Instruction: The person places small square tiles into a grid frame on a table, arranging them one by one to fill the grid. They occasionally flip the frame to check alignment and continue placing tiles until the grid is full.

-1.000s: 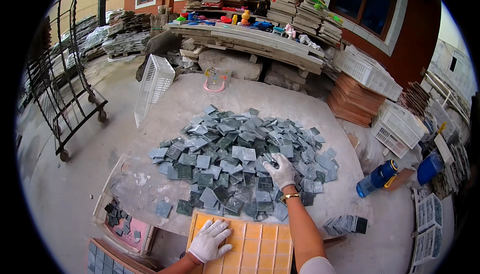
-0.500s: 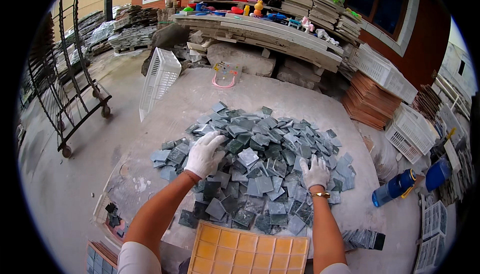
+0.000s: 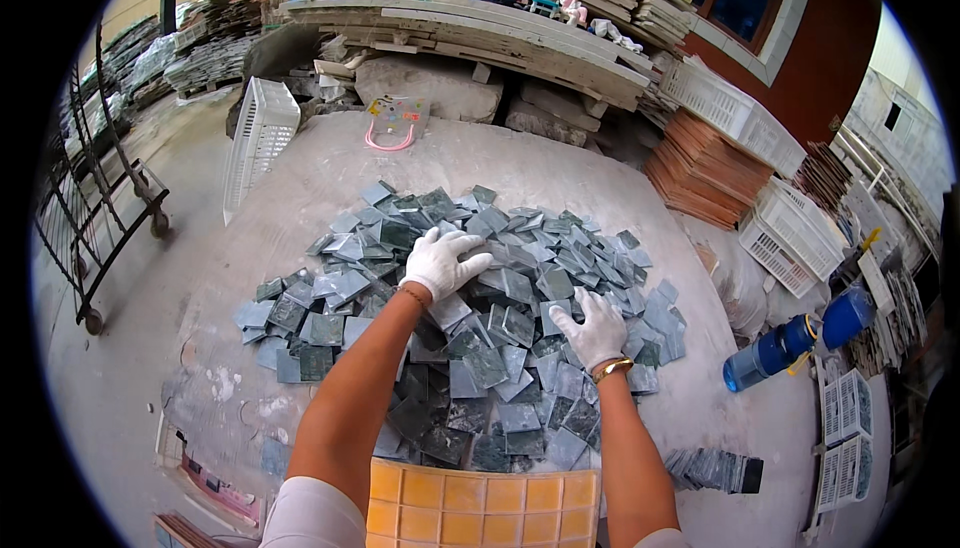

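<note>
A broad heap of square grey-green stone tiles (image 3: 484,360) lies loose on the pale slab table (image 3: 560,166) in front of me. My left hand (image 3: 446,264), in a white glove, rests on the upper middle of the heap with its fingers apart, touching tiles and gripping none that I can see. Lower and to the right, my right hand (image 3: 592,328), gloved too, hovers over or touches the heap, thumb and fingers spread. Close to my body sits a yellow tray with a pale grid (image 3: 484,504), partly cut off by the lower edge.
A row of tiles on edge (image 3: 712,471) stands right of my right forearm. Beyond it is a blue bottle (image 3: 768,353). White crates (image 3: 792,233) and brown boards (image 3: 704,170) line the right side. A pink-handled clear bag (image 3: 394,125) lies at the table's far end; a wheeled rack (image 3: 98,188) stands left.
My left hand has moved right across the heap, toward its middle. My right hand has shifted inward and a little up, its thumb now spread. The whole view has turned slightly.
</note>
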`<state>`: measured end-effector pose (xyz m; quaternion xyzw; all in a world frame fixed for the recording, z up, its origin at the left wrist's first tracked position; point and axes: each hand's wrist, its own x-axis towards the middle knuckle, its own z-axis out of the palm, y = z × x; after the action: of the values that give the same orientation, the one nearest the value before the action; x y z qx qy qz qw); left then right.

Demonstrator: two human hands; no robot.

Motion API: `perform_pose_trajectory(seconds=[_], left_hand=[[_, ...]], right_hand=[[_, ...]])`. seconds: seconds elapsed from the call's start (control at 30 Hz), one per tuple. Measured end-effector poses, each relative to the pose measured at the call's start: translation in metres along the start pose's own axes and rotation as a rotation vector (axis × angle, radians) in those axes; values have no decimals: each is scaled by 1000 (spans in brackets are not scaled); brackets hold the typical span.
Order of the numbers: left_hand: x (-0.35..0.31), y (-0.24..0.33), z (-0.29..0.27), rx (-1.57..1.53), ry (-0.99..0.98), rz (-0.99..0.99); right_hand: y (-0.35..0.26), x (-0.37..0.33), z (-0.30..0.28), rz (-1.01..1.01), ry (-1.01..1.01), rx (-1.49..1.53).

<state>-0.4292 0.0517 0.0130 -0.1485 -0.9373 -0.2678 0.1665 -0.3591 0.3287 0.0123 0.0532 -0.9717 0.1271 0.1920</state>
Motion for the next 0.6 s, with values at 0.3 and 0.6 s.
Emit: perform_pose_trajectory(seconds=[0.3,0.6], left_hand=[[-54,49,-22,-514,-99,119],[-166,98,-45,-934,-139,78]], right_hand=[[-70,-20,-15,-38,-82,522],[-94,-107,-37,-98,-225,1053]])
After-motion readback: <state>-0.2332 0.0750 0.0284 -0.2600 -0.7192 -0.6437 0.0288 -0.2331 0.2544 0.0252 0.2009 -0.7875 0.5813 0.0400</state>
